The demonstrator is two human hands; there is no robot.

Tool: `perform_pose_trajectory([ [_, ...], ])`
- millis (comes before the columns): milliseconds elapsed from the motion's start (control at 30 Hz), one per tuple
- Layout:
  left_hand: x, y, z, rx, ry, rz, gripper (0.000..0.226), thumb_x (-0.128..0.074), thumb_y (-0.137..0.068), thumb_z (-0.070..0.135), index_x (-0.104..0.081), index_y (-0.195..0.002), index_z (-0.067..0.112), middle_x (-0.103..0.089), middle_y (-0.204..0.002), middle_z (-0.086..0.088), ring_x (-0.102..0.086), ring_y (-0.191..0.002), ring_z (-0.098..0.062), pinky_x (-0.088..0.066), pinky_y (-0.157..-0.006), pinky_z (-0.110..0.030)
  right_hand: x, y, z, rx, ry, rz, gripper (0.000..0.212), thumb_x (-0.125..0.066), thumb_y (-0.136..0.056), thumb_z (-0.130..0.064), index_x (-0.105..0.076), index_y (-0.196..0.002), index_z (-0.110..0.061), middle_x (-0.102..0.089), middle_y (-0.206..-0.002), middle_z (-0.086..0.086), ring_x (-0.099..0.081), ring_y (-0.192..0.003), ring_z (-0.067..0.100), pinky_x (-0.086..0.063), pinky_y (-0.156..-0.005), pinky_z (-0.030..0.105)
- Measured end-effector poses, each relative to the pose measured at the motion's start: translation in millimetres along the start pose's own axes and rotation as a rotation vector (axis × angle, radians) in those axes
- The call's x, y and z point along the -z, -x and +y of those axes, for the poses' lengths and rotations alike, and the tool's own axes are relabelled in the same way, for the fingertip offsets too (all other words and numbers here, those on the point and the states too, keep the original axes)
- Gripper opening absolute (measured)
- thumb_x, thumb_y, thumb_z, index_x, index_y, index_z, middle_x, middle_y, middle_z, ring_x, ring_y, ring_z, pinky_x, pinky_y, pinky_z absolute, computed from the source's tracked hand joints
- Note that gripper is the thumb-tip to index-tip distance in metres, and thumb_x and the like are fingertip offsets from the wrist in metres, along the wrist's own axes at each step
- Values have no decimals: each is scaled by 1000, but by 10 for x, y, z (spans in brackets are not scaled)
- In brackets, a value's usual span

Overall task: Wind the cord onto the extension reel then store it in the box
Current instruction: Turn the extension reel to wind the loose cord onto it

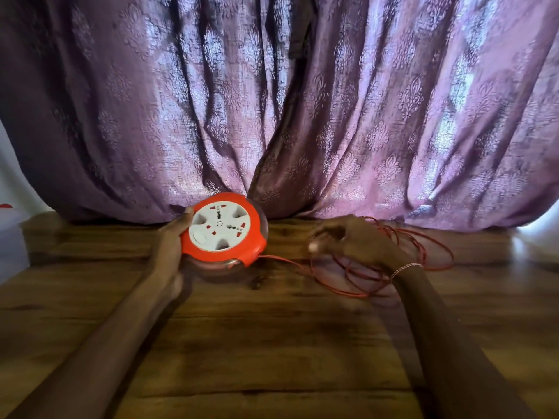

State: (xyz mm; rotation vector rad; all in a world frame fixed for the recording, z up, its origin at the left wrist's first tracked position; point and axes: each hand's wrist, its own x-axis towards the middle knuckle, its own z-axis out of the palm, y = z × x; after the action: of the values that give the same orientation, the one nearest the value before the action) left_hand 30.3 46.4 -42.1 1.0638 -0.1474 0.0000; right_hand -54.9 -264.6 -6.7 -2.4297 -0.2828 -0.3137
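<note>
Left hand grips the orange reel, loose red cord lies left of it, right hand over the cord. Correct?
No. The cord lies right of the reel, not left; the head view shows it. The left hand grips the reel and the right hand is over the cord, as stated.

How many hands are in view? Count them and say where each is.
2. The left hand grips the left edge of the extension reel. The right hand is over the loose red cord, right of the reel; its grip is blurred.
</note>
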Motion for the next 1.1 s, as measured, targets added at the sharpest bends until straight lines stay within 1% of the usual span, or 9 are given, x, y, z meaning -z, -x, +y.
perform_pose_trajectory([
  [100,-4,17,7,9,-19,21,37,-61,-100,37,-71,-113,4,-79,-101,-17,-78,-87,-31,-64,-71,-53,-287,-41,-87,0,-192,-256,31,-81,-87,-10,-77,-117,-10,-81,-107,4,-76,-101,11,-56,-89,18],
  [167,8,18,1,6,-38,33,44,-63,-98,40,-70,-121,3,-77,-110,-20,-74,-103,-38,-57,-91,-63,-434,-100,-63,2,-275,-290,22,-74,-93,-7,-77,-115,-4,-81,-93,5,-76,-85,14,-59,-82,22],
  [333,-21,49,-9,-79,-131,78,23,-63,-100,30,-75,-99,10,-81,-91,-8,-77,-77,-20,-64,-70,-36,-549,-129,-22,15,-315,-298,16,-71,-97,-14,-81,-108,-9,-74,-76,2,-54,-58,11,-47,-59,18],
  [533,-52,81,-30,-112,-131,82,18,-71,-95,26,-75,-85,12,-79,-92,-17,-71,-85,-32,-57,-89,-56,-555,-169,85,-5,-155,-352,11,-74,-95,-19,-82,-100,-25,-81,-87,2,-65,-67,12,-52,-68,22],
  [667,-54,80,-21,-120,-119,100,17,-74,-92,29,-77,-86,14,-77,-102,-24,-71,-90,-35,-56,-91,-63,-523,-180,20,152,131,69,20,-74,-93,-40,-83,-105,-27,-81,-105,-10,-74,-93,4,-57,-88,31],
  [767,-80,100,-32,-136,-152,105,22,-71,-95,31,-75,-93,9,-79,-94,-18,-71,-83,-31,-61,-79,-46,-570,-188,-192,385,231,430,20,-67,-92,-36,-82,-99,-24,-79,-98,-6,-72,-86,14,-57,-79,38],
  [833,-97,103,-49,-151,-195,97,26,-69,-96,35,-74,-88,11,-78,-85,-13,-70,-78,-28,-60,-70,-39,-653,-198,-366,506,325,425,22,-64,-95,-37,-79,-106,-25,-74,-106,-6,-69,-92,17,-57,-78,39],
  [900,-109,114,-50,-168,-238,83,35,-71,-92,48,-75,-79,17,-78,-87,-18,-69,-78,-31,-59,-75,-50,-762,-211,-487,567,495,371,34,-63,-93,-45,-74,-118,-25,-69,-116,-5,-65,-100,21,-56,-81,38],
  [1100,-79,88,-96,-311,-455,81,53,-63,-81,72,-73,-79,20,-76,-82,-15,-72,-77,-37,-58,-76,-62,-909,-186,-684,461,765,366,61,-57,-84,-65,-64,-135,-31,-66,-116,1,-59,-101,29,-53,-80,46],
])
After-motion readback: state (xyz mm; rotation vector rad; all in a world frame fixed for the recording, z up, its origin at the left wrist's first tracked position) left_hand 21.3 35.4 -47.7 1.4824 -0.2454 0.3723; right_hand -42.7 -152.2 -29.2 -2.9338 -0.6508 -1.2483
